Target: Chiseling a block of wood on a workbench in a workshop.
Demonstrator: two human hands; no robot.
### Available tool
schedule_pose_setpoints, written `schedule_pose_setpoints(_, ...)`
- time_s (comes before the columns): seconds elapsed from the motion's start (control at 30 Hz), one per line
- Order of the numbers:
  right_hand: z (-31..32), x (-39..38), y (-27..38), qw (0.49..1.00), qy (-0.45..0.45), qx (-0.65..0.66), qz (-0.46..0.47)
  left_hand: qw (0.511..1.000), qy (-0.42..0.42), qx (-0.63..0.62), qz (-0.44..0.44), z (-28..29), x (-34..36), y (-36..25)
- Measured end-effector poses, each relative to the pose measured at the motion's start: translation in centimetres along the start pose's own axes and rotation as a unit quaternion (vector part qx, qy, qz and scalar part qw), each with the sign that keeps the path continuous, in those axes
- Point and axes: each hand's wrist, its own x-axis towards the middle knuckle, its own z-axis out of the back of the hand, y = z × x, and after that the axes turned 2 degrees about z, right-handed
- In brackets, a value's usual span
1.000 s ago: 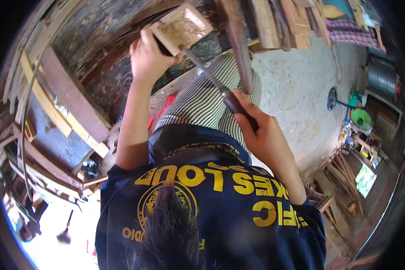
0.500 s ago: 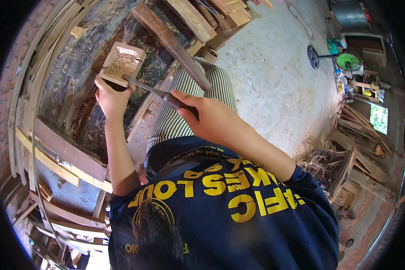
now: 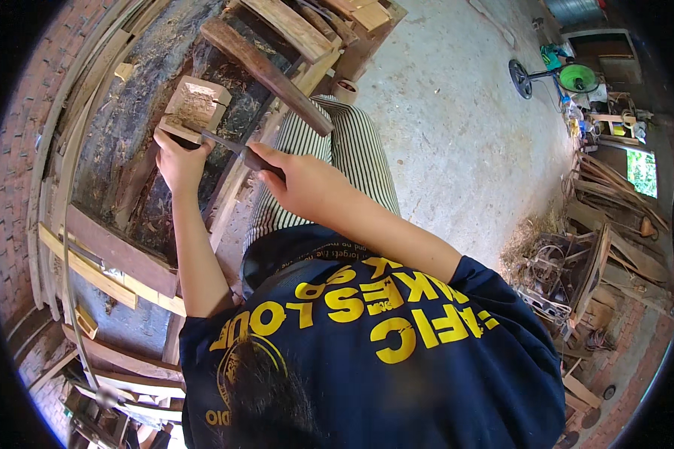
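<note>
My left hand (image 3: 180, 161) is closed around the near end of a hollowed, pale wooden block (image 3: 180, 130), which rests tilted on the dark bench. Its cavity faces up, with rough, chipped wood inside. In my right hand (image 3: 299, 183) is a chisel (image 3: 256, 160) with a dark handle and a thin metal blade. The blade points left toward the block, and its tip meets the near right corner of the rim, close to my left fingers. Whether the edge bites into the wood cannot be made out. My right palm covers part of the handle.
A long wooden mallet (image 3: 266, 73) lies across the bench (image 3: 101, 165) beyond the block. Wood shavings and a small offcut (image 3: 124, 71) are scattered there. Planks (image 3: 288, 30) are stacked at the far end. A green fan (image 3: 577, 78) stands across the concrete floor.
My right hand has come left, nearer the block, with the chisel. The block stays in my left hand; fewer loose shavings show inside it. The whole view has shifted slightly.
</note>
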Motion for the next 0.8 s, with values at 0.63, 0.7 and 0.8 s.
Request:
schedule_pose_setpoints(0.63, 0.7, -0.8, 1.2, 0.998, 0.008, 0.024, -0.056, 1.0, 0.017, 0.012, 0.013, -0.1, 0.3, 0.4)
schedule_pose_setpoints(0.7, 0.1, 0.8, 1.0, 0.999, 0.004, 0.014, -0.044, 0.999, 0.023, -0.011, 0.027, 0.0, 0.4, 0.0)
schedule_pose_setpoints(0.8, 0.8, 1.6, 1.1, 0.998, 0.03, 0.009, -0.049, 0.998, 0.025, -0.013, 0.051, 0.1, 0.3, -0.2)
